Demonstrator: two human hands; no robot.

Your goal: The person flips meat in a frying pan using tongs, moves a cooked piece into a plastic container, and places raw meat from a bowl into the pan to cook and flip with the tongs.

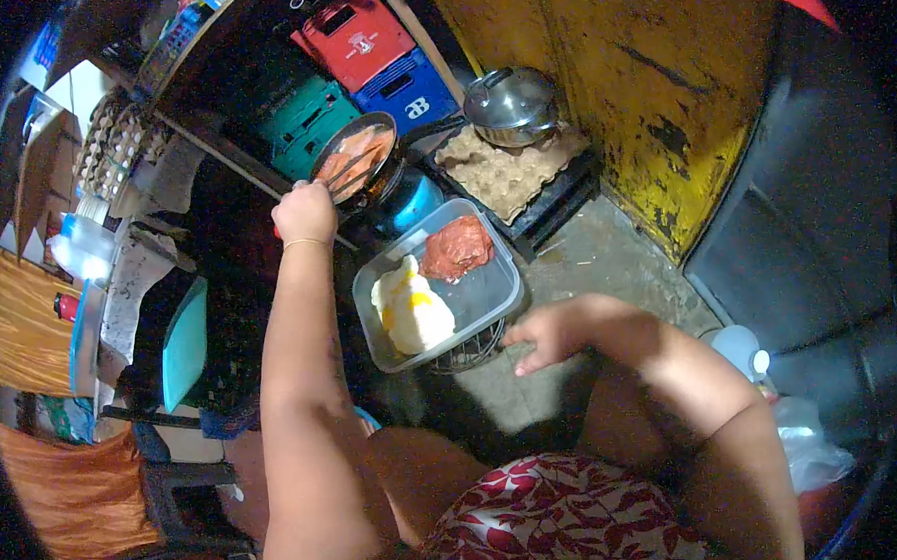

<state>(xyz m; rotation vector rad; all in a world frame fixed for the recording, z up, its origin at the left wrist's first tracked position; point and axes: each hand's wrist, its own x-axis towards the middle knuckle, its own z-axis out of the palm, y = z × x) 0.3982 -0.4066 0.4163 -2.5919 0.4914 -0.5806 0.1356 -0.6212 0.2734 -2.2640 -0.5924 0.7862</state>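
Note:
My left hand (pixel 307 212) is closed round a pair of tongs (pixel 362 174), whose dark prongs reach over a frying pan (pixel 396 142). Orange-pink meat slices (pixel 363 149) lie in the pan, partly hidden by the tongs. Between my hands sits a clear plastic container (pixel 514 287), with a lump of reddish meat (pixel 457 248) at its far end and a cooked egg (pixel 415 316), white with yellow streaks, at its near end. My right hand (pixel 551 334) hangs beside the container's near right corner, fingers apart and holding nothing.
A wire stand (pixel 472 351) shows under the container. A lidded pot (pixel 509 107) and a cardboard sheet (pixel 509 167) are at the back right. Red (pixel 353 34), blue (pixel 407 94) and green crates (pixel 307 126) stack behind the pan. Egg trays (pixel 112 145) stand left.

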